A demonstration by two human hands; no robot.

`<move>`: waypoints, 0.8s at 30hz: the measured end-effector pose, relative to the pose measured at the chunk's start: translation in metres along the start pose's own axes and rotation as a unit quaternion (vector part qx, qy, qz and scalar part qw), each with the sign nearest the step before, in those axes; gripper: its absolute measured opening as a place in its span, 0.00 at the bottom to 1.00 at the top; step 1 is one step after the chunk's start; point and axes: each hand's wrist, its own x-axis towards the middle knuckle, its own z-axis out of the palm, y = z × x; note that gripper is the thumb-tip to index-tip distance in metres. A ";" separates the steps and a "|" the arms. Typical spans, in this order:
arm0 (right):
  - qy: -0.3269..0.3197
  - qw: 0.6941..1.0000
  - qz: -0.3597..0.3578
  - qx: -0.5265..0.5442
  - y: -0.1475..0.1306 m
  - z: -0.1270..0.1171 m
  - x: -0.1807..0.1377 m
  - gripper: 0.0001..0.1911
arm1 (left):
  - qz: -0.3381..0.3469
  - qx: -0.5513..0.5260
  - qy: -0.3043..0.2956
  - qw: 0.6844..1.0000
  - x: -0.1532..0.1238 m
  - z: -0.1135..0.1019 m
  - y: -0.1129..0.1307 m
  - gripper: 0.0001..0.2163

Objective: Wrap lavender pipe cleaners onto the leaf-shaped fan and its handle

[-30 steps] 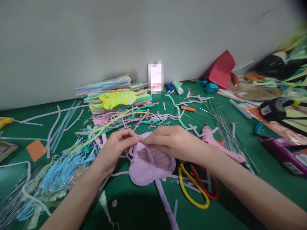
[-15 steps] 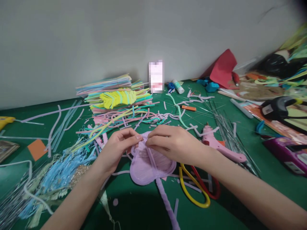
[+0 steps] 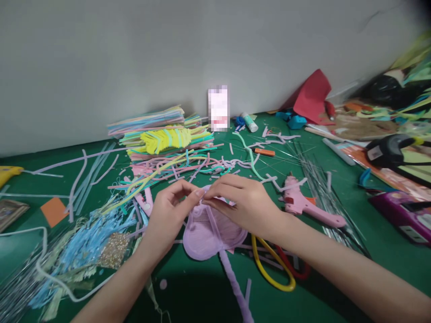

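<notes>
A lilac heart-shaped piece made of pipe cleaner, with a fuzzy lilac stem running toward me, lies on the green table. My left hand pinches its top edge from the left, fingers closed. My right hand pinches the same top edge from the right, fingertips almost meeting those of the left hand. Both forearms reach in from the bottom of the view.
Scissors with yellow and red handles lie under my right wrist. A pink glue gun rests to the right. Stacks of coloured pipe cleaners sit behind, blue fringe at left, thin wires and clutter at right.
Both hands have shifted slightly right and nearer together on the heart's top edge; the view has moved a little. The heart stays on the table.
</notes>
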 end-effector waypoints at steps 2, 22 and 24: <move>-0.022 0.997 -0.033 -0.063 -0.001 -0.004 0.001 0.06 | -0.002 0.007 0.004 1.000 0.000 -0.001 0.002 0.08; 0.055 0.996 0.057 -0.034 -0.014 -0.002 0.004 0.09 | -0.035 0.005 -0.018 0.999 0.001 -0.007 0.005 0.10; 0.045 0.997 0.054 -0.024 -0.016 -0.007 0.006 0.07 | -0.051 -0.025 -0.011 0.998 0.002 -0.009 0.005 0.10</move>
